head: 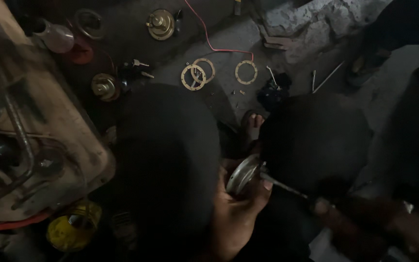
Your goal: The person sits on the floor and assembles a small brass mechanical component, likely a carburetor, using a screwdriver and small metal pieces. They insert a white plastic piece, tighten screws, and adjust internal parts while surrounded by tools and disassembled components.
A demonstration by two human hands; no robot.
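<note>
- Between the knees, low in the head view, the left hand (236, 213) was curled around a round metal housing (242, 175), thumb over its rim, holding it on edge.
- At lower right, the right hand (350, 228) was closed around the handle of a screwdriver (287, 188); its tip met the housing.
- On the floor beyond lay three brass ring gaskets (193, 76), well apart from both hands.
- Two brass domed units (105, 86) sat at upper left, beside a red wire (209, 44).

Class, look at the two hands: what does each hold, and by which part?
The left hand grips a round metal disc by its rim. The right hand holds a screwdriver by its handle.
</note>
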